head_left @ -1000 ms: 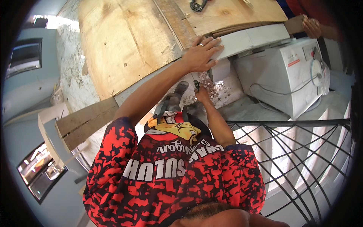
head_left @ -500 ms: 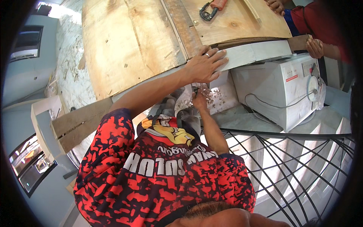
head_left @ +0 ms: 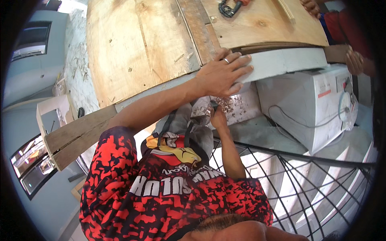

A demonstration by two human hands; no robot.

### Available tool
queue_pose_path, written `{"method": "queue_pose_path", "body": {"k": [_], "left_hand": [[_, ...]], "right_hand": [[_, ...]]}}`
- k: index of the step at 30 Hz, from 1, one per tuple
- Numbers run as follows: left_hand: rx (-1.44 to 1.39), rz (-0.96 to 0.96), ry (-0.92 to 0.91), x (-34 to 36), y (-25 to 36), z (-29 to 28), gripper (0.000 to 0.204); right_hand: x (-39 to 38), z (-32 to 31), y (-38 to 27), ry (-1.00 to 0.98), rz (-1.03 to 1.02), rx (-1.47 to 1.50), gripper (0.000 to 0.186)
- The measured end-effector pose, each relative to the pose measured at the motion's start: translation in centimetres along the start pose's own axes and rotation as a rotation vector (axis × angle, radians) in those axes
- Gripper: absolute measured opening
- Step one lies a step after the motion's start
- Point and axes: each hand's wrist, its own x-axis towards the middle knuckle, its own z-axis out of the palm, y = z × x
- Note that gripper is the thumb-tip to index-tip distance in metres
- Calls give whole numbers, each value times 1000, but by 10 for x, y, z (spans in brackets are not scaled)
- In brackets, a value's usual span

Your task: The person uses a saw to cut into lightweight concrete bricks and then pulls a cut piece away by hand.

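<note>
Flat and open, our left hand (head_left: pixel 223 74) presses its fingers on the grey-painted edge board (head_left: pixel 281 64), which lies just under the big pale plywood sheet (head_left: pixel 136 44). Our right hand (head_left: pixel 218 117) is below this board, closed around a small dark tool (head_left: pixel 213 105). Below the board stands also a white box-shaped machine (head_left: pixel 317 104).

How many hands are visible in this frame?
4. The left hand presses flat on the pale board edge; the right hand grips something beneath it. A co-worker's hands are at top right and right.
</note>
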Motion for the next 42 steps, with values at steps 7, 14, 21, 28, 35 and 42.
{"method": "queue_pose_path", "body": {"k": [7,14,21,28,35,42], "left_hand": [[-80,102,7,25,7,2,55],[-74,8,5,14,19,-13,54],[-46,58,36,27,22,-17,53],[-30,56,11,22,26,-16,52],[39,73,73,25,17,-17,51],[37,85,67,32,30,-26,51]], "right_hand": [[98,85,61,274,-419,-4,41],[-23,-17,8,51,43,19,39],[48,29,45,52,-133,-58,50],[23,4,28,5,-14,-120,40],[48,30,48,94,-220,-93,39],[65,15,33,24,-209,-73,39]]}}
